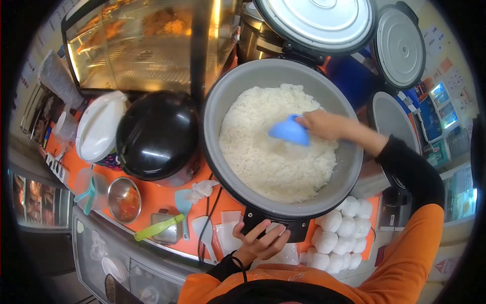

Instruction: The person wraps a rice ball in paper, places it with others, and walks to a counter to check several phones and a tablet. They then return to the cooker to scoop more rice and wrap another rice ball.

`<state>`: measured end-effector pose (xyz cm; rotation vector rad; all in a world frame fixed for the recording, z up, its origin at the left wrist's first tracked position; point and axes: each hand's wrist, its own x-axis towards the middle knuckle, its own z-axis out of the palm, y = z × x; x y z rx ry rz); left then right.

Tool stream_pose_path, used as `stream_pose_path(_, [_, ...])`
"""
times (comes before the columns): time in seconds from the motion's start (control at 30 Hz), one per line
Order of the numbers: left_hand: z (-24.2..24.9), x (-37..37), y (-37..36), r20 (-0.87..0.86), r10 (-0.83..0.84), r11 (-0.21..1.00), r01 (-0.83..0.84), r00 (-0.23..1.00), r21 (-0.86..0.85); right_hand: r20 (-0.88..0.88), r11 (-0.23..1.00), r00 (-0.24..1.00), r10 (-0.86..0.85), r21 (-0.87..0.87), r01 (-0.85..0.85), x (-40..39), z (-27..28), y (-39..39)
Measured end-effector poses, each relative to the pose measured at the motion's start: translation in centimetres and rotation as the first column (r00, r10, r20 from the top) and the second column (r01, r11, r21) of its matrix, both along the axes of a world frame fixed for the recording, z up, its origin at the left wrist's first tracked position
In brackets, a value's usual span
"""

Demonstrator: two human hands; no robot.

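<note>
My right hand (324, 124) is closed on the handle of a blue scoop (288, 133). It holds the scoop over the heap of cooked white rice (276, 169), and the motion smears it a little. The rice fills much of a large grey rice cooker pot (214, 152), whose lid (324, 23) stands up at the back. My left hand (260, 243) is at the black front panel (298, 230) of that cooker, fingers spread. Something small and pale shows between its fingers; I cannot make out what. Clear plastic bags (228, 235) lie beside this hand.
Several white wrapped bundles (336, 233) are stacked right of the cooker. Left stand a black-lidded cooker (159, 134), a white tub (101, 124), a metal bowl (124, 200), a green-handled tool (159, 227) and spatulas (204, 235). A lit food display case (136, 45) stands behind.
</note>
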<state>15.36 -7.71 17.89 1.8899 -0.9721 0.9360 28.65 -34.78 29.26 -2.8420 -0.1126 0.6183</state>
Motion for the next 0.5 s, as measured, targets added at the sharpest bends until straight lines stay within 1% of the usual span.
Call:
stream_pose_path(0.03, [0.0, 0.1, 0.1, 0.0, -0.007, 1.0, 0.007, 1.0, 0.01, 0.003, 0.982, 0.992, -0.125, 0.146, 0.123, -1.8, -0.6, 0.6])
stream_pose_path(0.1, [-0.1, 0.0, 0.4, 0.002, -0.017, 0.999, 0.017, 1.0, 0.038, -0.048, 0.997, 0.999, 0.007, 0.072, -0.004, -2.7, -2.2, 1.5])
stream_pose_path(0.2, [-0.3, 0.0, 0.2, 0.003, -0.005, 1.0, 0.005, 1.0, 0.025, 0.222, 0.994, 0.971, -0.092, 0.076, 0.076, 0.7, -3.0, 0.1])
stream_pose_path(0.27, [0.0, 0.0, 0.2, -0.006, -0.009, 1.0, 0.009, 1.0, 0.027, 0.159, 0.999, 0.987, 0.018, -0.049, -0.011, 1.3, -6.1, -0.7])
stream_pose_path(0.3, [0.0, 0.0, 0.2, -0.003, -0.01, 1.0, 0.01, 1.0, 0.027, 0.126, 0.992, 0.989, 0.072, -0.111, -0.058, 1.5, -6.2, -0.2])
stream_pose_path(0.33, [-0.1, 0.1, 0.2, -0.001, -0.01, 1.0, 0.01, 1.0, 0.029, 0.114, 0.996, 0.993, -0.029, -0.083, 0.038, 0.9, -6.4, 0.2])
stream_pose_path(0.43, [-0.1, 0.1, 0.2, -0.006, -0.014, 1.0, 0.014, 1.0, 0.025, -0.088, 1.0, 0.996, -0.029, -0.008, 0.028, -0.9, -4.6, 2.0])
stream_pose_path(0.5, [-0.1, 0.1, 0.2, -0.001, -0.02, 1.0, 0.02, 1.0, 0.019, -0.151, 1.0, 0.989, 0.0, 0.002, 0.0, -2.8, -2.8, 4.2])
